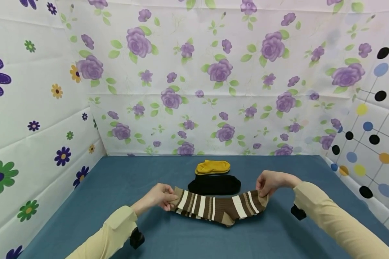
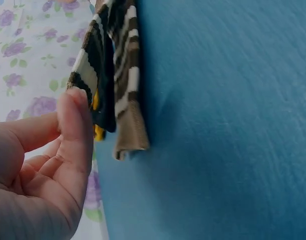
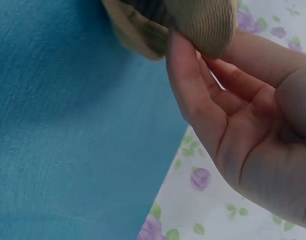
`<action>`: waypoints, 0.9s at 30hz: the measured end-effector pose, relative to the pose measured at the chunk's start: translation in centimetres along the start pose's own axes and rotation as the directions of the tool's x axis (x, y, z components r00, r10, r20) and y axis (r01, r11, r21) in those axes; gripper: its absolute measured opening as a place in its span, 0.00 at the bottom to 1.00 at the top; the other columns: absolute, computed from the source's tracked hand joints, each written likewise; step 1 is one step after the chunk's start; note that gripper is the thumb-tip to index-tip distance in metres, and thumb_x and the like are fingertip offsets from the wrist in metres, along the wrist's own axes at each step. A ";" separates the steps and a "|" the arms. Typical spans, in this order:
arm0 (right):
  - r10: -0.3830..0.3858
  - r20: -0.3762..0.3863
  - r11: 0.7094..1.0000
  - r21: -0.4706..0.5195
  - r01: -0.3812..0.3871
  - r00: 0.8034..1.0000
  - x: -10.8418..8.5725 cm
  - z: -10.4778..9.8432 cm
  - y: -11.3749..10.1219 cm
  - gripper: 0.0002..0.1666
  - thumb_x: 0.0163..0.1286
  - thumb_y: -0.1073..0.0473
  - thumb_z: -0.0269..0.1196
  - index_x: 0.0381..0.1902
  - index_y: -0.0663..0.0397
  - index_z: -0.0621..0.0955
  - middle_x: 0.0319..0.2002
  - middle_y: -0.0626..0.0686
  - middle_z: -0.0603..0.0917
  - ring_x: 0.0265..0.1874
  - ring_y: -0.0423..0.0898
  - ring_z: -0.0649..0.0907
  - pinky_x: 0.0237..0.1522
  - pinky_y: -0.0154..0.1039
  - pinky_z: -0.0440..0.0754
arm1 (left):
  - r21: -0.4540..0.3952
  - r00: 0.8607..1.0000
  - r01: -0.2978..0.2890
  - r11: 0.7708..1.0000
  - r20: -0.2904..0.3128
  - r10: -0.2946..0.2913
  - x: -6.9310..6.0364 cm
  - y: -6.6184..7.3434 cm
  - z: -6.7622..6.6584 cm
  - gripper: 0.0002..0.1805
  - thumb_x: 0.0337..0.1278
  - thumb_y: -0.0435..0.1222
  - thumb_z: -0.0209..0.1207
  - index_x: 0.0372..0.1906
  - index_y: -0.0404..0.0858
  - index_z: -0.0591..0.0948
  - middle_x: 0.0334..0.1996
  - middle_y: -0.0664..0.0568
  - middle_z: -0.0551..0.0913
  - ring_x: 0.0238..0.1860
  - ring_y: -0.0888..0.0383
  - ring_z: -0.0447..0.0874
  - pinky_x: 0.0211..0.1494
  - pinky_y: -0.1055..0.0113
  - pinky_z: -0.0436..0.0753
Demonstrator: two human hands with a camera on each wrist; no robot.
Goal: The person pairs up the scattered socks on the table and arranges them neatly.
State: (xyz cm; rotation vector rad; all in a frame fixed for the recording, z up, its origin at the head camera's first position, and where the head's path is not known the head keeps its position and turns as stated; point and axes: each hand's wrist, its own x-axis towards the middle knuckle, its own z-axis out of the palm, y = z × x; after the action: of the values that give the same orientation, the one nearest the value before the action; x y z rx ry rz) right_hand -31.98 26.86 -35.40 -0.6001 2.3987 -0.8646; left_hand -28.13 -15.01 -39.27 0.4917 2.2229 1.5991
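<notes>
Brown socks with white and tan stripes stretch between my two hands in the head view, sagging in the middle where a tan heel points down. My left hand pinches the tan cuff end between thumb and fingertips. At the opposite end, my right hand pinches the tan toe. The left wrist view shows a second striped layer with a tan cuff hanging loose beside the part that the left hand grips. Another tan edge hangs beside the toe pinched by the right hand.
Black socks lie flat on the blue tabletop, just behind the striped ones. Yellow socks lie behind the black ones. A flowered back sheet and patterned side sheets enclose the table.
</notes>
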 end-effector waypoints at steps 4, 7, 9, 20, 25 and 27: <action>-0.027 -0.047 0.999 -0.021 0.026 0.999 0.4 0.4 0.4 0.03 0.56 0.72 0.62 0.30 0.65 0.79 0.25 0.55 0.78 0.19 0.44 0.76 0.25 0.50 0.78 | 0.092 1.000 -0.018 0.996 -0.014 0.020 0.2 -0.8 0.2 0.08 0.55 0.29 0.58 0.32 0.27 0.74 0.19 0.44 0.78 0.19 0.47 0.79 0.22 0.56 0.79; -0.052 -0.066 0.998 -0.036 0.050 0.996 0.7 0.6 0.7 0.03 0.56 0.72 0.62 0.30 0.67 0.78 0.25 0.54 0.78 0.19 0.43 0.75 0.24 0.49 0.77 | 0.184 0.998 -0.034 0.982 -0.048 0.043 0.3 -1.1 0.5 0.07 0.54 0.30 0.60 0.29 0.29 0.75 0.20 0.47 0.76 0.22 0.43 0.78 0.20 0.57 0.78; -0.060 -0.071 0.998 -0.042 0.057 0.996 0.7 0.7 0.7 0.02 0.56 0.72 0.61 0.29 0.66 0.78 0.24 0.54 0.78 0.19 0.43 0.74 0.23 0.48 0.76 | 0.227 0.996 -0.033 0.973 -0.072 0.050 0.3 -1.2 0.6 0.07 0.53 0.31 0.60 0.28 0.31 0.75 0.20 0.48 0.75 0.21 0.47 0.78 0.19 0.57 0.78; -0.065 -0.093 0.994 -0.090 0.057 0.994 1.0 1.0 1.2 0.02 0.55 0.71 0.63 0.26 0.63 0.78 0.23 0.51 0.78 0.17 0.42 0.73 0.19 0.43 0.74 | 0.309 0.990 -0.031 0.951 -0.121 0.072 0.4 -2.4 0.4 0.06 0.51 0.30 0.61 0.28 0.31 0.76 0.18 0.48 0.74 0.18 0.52 0.75 0.18 0.61 0.77; -0.044 -0.125 0.992 -0.125 0.029 0.991 1.1 1.3 1.3 0.03 0.55 0.70 0.63 0.26 0.62 0.78 0.22 0.50 0.76 0.19 0.43 0.73 0.20 0.44 0.74 | 0.338 0.989 -0.029 0.941 -0.128 0.076 0.7 -2.6 0.3 0.06 0.51 0.30 0.61 0.27 0.33 0.76 0.19 0.51 0.73 0.20 0.54 0.74 0.22 0.61 0.76; -0.016 -0.133 0.993 -0.115 0.000 0.991 1.1 1.4 1.3 0.04 0.56 0.70 0.63 0.27 0.63 0.77 0.23 0.51 0.75 0.19 0.44 0.73 0.20 0.44 0.74 | 0.338 0.988 -0.020 0.941 -0.138 0.070 0.9 -2.5 0.4 0.06 0.51 0.30 0.62 0.27 0.33 0.76 0.20 0.51 0.73 0.21 0.54 0.73 0.23 0.60 0.76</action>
State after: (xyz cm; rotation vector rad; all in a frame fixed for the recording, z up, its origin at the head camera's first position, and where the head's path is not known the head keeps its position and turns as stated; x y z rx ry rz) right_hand -32.28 26.47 -37.56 -0.6134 2.5823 -0.7975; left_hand -28.89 -15.04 -41.86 0.5319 2.6343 1.3153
